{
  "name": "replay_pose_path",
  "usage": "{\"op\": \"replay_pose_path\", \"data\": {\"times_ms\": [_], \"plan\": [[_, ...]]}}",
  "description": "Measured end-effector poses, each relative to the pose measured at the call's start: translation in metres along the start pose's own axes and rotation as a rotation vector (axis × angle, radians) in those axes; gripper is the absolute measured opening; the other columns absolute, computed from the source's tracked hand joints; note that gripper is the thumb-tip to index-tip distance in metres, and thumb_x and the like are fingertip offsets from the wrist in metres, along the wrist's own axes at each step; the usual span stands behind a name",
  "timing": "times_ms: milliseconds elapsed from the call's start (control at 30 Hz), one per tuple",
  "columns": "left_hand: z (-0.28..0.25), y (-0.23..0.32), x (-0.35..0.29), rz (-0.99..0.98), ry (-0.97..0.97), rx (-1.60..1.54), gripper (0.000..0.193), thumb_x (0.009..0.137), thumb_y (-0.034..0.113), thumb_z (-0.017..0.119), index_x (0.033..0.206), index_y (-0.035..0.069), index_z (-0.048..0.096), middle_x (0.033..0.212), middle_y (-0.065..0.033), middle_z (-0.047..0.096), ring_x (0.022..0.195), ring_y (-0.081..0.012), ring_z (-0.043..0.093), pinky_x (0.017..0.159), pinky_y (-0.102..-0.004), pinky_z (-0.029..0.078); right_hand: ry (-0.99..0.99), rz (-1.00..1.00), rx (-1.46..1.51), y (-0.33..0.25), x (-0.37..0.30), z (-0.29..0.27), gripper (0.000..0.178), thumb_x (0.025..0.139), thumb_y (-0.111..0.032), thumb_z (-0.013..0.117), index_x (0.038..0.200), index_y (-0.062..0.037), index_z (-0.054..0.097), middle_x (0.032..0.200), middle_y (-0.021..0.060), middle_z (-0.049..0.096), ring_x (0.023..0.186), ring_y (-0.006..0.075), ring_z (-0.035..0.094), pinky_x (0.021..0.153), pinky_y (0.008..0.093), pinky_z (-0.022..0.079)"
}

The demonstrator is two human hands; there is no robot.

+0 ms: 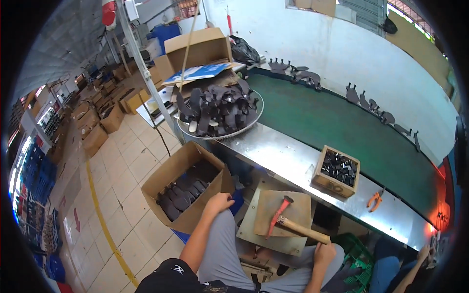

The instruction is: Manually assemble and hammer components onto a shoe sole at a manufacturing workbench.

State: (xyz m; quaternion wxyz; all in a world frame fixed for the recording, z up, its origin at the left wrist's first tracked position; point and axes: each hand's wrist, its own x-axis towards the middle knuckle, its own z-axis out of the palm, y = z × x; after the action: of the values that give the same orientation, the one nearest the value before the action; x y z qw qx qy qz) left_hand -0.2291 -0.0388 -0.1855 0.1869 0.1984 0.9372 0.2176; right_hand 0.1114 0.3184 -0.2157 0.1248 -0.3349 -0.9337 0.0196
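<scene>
A black shirt (168, 276) and grey trousers (220, 249) are nearest, with a bolted, cream-coloured plate (246, 229) between the knees. The claw-less hammer (300, 229) lies slantwise on the plate's square brown pad (267, 201); its red head ends in a dark, blunt face on one side and a narrow point on the other, and its wooden handle is smooth and pale.

The right hand (324, 253) is curled beside the handle's butt; I cannot tell whether the fingers grip it. The left hand (219, 202) rests on the left knee, fingers bent, tips hidden, so I cannot tell how far they close.

For good hammer work, I would hold the handle near its end, keep the blunt face level with the pad and the free fingers away.

Small, glossy black pieces (338, 169) fill a rough wooden box (335, 189) on the shiny metal ledge (288, 152). Matt, dark, curved pieces (217, 110) heap on a round tray (239, 131).
</scene>
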Motion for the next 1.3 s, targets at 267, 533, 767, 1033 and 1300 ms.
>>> {"op": "replay_pose_path", "data": {"times_ms": [267, 533, 767, 1033, 1300], "plan": [[-0.004, 0.0, -0.008, -0.018, 0.024, -0.024, 0.039, 0.086, 0.035, 0.066, 0.11, 0.004, 0.071, 0.108, -0.019, 0.071, 0.1, -0.0348, 0.068, 0.09, -0.0427, 0.053, 0.013, -0.028, -0.028, -0.004, -0.003, -0.003, 0.022, 0.076, -0.021, 0.073, 0.089, -0.0044, 0.067, 0.086, 0.0118, 0.061, 0.083, 0.032, 0.062, 0.069, 0.0442, 0.052], [-0.005, 0.003, -0.009, 0.024, 0.022, -0.042, 0.037, 0.087, 0.033, 0.066, 0.108, 0.004, 0.071, 0.105, -0.0199, 0.071, 0.099, -0.0345, 0.069, 0.088, -0.0417, 0.053, -0.047, 0.018, -0.032, -0.001, -0.002, -0.006, 0.025, 0.076, -0.023, 0.074, 0.092, -0.0064, 0.066, 0.089, 0.0106, 0.063, 0.087, 0.0305, 0.063, 0.072, 0.0424, 0.053], [-0.009, 0.01, -0.008, 0.007, 0.038, -0.049, 0.034, 0.087, 0.031, 0.066, 0.106, 0.004, 0.072, 0.102, -0.021, 0.071, 0.097, -0.0352, 0.069, 0.087, -0.0414, 0.053, -0.12, 0.01, -0.123, -0.007, 0.001, -0.011, 0.026, 0.074, -0.027, 0.077, 0.092, -0.0097, 0.067, 0.09, 0.0071, 0.064, 0.089, 0.0262, 0.064, 0.071, 0.0391, 0.054], [-0.012, 0.014, -0.01, 0.002, 0.037, -0.067, 0.035, 0.086, 0.029, 0.066, 0.107, 0.002, 0.071, 0.102, -0.0215, 0.071, 0.097, -0.0361, 0.069, 0.087, -0.0411, 0.053, -0.065, 0.014, -0.082, -0.005, 0.0, -0.009, 0.021, 0.077, -0.026, 0.072, 0.083, -0.006, 0.068, 0.085, 0.0098, 0.062, 0.084, 0.0293, 0.063, 0.068, 0.0415, 0.053], [-0.011, 0.013, -0.011, 0.02, 0.043, -0.075, 0.036, 0.087, 0.028, 0.065, 0.108, 0.0, 0.07, 0.102, -0.0209, 0.072, 0.093, -0.0339, 0.07, 0.085, -0.0387, 0.054, -0.054, -0.005, -0.073, -0.007, -0.001, -0.012, 0.02, 0.077, -0.025, 0.073, 0.081, -0.0062, 0.066, 0.084, 0.0097, 0.062, 0.083, 0.0294, 0.063, 0.069, 0.042, 0.053]]}}
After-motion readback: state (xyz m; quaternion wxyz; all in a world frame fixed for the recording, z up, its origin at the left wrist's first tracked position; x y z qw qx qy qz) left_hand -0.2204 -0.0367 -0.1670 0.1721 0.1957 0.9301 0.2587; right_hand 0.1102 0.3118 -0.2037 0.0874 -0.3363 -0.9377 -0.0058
